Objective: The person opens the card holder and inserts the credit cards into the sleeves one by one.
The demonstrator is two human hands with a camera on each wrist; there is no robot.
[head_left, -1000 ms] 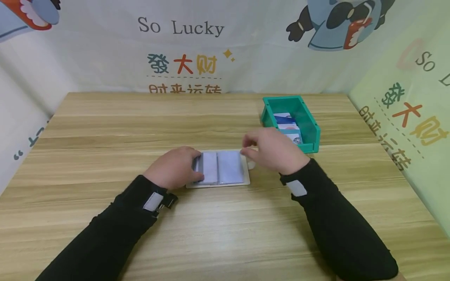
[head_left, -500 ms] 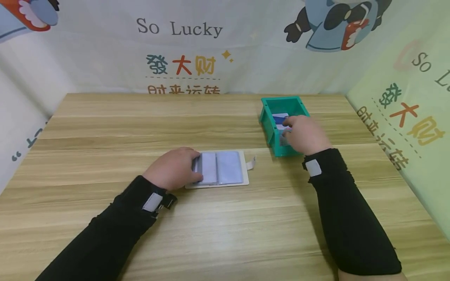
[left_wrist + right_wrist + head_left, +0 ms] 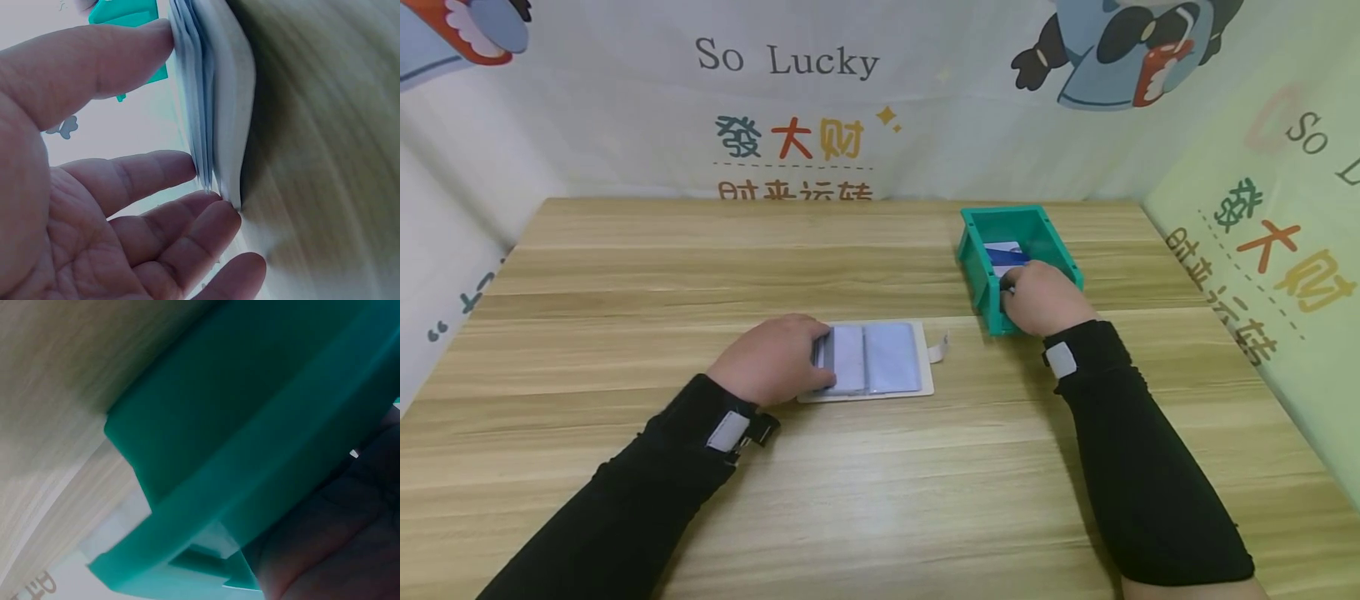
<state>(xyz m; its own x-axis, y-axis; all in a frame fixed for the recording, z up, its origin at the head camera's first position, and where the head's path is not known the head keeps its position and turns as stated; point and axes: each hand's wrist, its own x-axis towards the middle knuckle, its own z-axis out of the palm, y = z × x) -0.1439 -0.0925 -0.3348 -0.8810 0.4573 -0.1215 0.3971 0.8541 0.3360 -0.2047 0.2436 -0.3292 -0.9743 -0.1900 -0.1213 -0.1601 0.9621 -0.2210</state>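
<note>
An open card holder [image 3: 891, 358] with clear sleeve pages lies flat on the wooden table. My left hand [image 3: 771, 358] holds its left side, thumb and fingers spread across the page edges. In the left wrist view, the thumb and fingers of that hand [image 3: 125, 206] touch the stacked sleeves [image 3: 195, 100] and the pale cover [image 3: 232, 106]. At the right, my right hand [image 3: 1045, 298] reaches into the front of a green bin [image 3: 973, 275] containing cards [image 3: 1006, 252]. Its fingertips are mostly hidden by the bin wall, so whether they pinch a card is unclear.
A pale strap tab [image 3: 937, 350] sticks out from the card holder's right edge. The wooden table [image 3: 700, 267] ends at a printed cloth backdrop [image 3: 925, 150] behind, with cloth walls at both sides. The green bin's raised walls surround the right hand's fingers.
My right hand has left the card holder's right edge and gone over to the green bin, then lowered into its front part. The left hand stays on the card holder.
</note>
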